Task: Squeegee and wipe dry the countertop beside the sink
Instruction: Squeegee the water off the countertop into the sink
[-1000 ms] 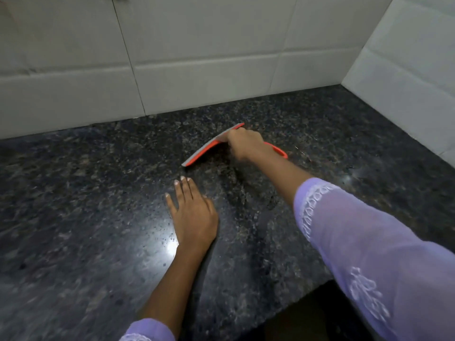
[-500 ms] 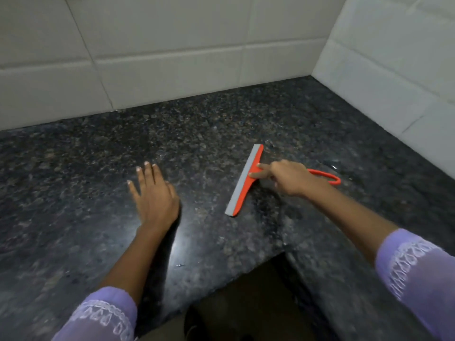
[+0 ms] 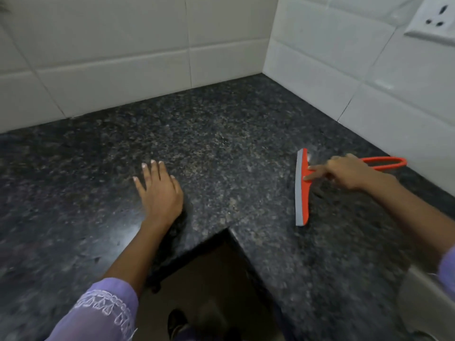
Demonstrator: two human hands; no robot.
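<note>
Right now I'm mid-squeegee pass: right hand [image 3: 349, 172] clamped on the squeegee [image 3: 303, 188] at 3 o'clock, blade on the countertop [image 3: 221, 143]. Left hand [image 3: 160, 190] lies flat, fingers spread, at 9 o'clock, holding nothing. Next, I reckon: drag blade w/ steady pressure toward the sink [image 3: 423, 301] at 5 o'clock.

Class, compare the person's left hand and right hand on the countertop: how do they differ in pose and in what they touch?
The left hand lies flat, fingers spread, on bare countertop; the right hand grips the orange squeegee, fingers pressing its blade bar. The left is nearer the front edge, the right nearer the side wall. Both wear lilac sleeves.
</note>
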